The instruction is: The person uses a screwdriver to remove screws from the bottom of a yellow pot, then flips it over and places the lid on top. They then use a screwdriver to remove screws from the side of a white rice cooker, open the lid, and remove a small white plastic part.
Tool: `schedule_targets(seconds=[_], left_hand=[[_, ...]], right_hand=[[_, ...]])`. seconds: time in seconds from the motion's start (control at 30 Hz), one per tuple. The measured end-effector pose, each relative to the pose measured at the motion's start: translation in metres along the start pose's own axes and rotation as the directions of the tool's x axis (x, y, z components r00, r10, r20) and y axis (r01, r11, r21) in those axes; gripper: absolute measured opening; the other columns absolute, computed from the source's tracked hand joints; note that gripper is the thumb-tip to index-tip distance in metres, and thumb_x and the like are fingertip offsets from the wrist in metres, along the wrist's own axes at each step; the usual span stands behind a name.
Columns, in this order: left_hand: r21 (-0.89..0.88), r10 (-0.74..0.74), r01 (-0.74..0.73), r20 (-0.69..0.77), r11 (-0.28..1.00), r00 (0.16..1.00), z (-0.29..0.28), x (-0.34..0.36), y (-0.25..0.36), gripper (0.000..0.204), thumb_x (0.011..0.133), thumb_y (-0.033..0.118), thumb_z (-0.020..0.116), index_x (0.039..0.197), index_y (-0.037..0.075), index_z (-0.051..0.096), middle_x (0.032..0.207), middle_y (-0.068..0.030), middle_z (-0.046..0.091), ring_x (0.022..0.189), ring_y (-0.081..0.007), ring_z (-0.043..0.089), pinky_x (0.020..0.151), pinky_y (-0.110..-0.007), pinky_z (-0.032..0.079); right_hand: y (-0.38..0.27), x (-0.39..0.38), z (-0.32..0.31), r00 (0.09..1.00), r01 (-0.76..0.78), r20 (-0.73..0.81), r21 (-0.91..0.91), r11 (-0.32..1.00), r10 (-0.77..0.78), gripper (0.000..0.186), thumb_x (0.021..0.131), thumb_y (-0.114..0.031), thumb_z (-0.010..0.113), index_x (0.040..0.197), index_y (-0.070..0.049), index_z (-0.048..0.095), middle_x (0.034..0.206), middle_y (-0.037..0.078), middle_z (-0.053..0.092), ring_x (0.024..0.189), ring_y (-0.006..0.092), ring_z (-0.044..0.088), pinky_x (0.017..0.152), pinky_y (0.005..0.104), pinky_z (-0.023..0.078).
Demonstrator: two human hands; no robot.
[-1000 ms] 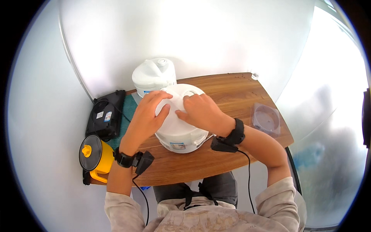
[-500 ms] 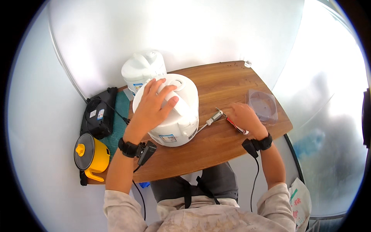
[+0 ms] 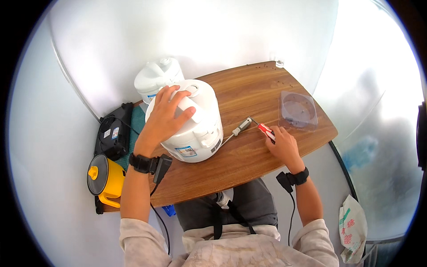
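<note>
A large white rice cooker stands on the wooden table, left of the middle. My left hand rests on its lid, fingers spread and lying across the carrying handle. On the right, my right hand is closed round a screwdriver with a red and white handle; its metal shaft points left. Close to the shaft's tip lies a grey-white plug-like end, its white cord running back to the cooker. The palm side of my right hand is hidden.
A second white cooker stands behind the first. At left are a black appliance with a cord, a green mat and a yellow pot. A clear plastic tray holds small bits at right; a small clear container sits at the far corner.
My right hand has closed round the screwdriver, and its handle has swung up from the table's near side. My left hand stays on the cooker lid. The whole view has shifted slightly.
</note>
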State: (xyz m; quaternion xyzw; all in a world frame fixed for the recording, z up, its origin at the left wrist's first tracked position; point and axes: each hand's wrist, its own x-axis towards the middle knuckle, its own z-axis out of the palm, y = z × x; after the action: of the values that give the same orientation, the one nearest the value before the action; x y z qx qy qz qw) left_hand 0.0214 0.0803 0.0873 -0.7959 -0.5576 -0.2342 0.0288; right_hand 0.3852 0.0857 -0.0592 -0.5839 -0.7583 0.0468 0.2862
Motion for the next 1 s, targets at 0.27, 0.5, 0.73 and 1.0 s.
schedule_targets(seconds=[0.27,0.5,0.73,1.0], left_hand=[[-0.05,-0.041,0.041,0.002,0.998,0.999,-0.001,0.0,0.004,0.048,0.097,0.044,0.063,0.134,0.013,0.06,0.154,-0.0182,0.043,0.149,-0.0422,0.029,0.121,-0.051,0.03],[-0.024,-0.049,0.049,-0.003,0.999,0.999,-0.001,-0.004,0.004,0.049,0.095,0.045,0.064,0.132,0.013,0.061,0.154,-0.0191,0.044,0.148,-0.0449,0.03,0.12,-0.051,0.031],[-0.06,-0.062,0.06,-0.022,0.996,0.998,0.002,-0.006,0.008,0.051,0.095,0.047,0.065,0.132,0.012,0.062,0.155,-0.0195,0.044,0.149,-0.046,0.029,0.12,-0.052,0.03],[-0.061,-0.025,0.021,-0.064,0.998,0.998,0.003,-0.008,0.01,0.039,0.096,0.035,0.065,0.128,0.013,0.061,0.15,-0.0162,0.047,0.146,-0.0412,0.034,0.12,-0.048,0.029]], right_hand=[[-0.045,-0.045,-0.065,0.985,-0.099,-0.106,0.321,0.942,0.139,0.019,0.083,-0.016,0.073,0.098,-0.005,0.07,0.078,0.015,0.069,0.068,0.0328,0.067,0.065,0.0386,0.053],[-0.079,-0.073,-0.088,0.996,-0.062,-0.019,0.574,0.816,0.089,0.023,0.085,-0.014,0.079,0.104,-0.003,0.074,0.082,0.012,0.074,0.066,0.0176,0.069,0.063,0.0274,0.053],[-0.094,-0.074,-0.076,0.992,-0.004,-0.099,0.608,0.794,0.081,0.025,0.085,-0.012,0.079,0.107,0.0,0.074,0.085,0.012,0.075,0.068,0.0157,0.069,0.064,0.0272,0.053],[-0.093,-0.071,-0.071,0.992,-0.046,-0.062,0.624,0.78,0.108,0.025,0.085,-0.01,0.078,0.107,0.0,0.074,0.086,0.012,0.075,0.071,0.0154,0.069,0.067,0.0266,0.054]])
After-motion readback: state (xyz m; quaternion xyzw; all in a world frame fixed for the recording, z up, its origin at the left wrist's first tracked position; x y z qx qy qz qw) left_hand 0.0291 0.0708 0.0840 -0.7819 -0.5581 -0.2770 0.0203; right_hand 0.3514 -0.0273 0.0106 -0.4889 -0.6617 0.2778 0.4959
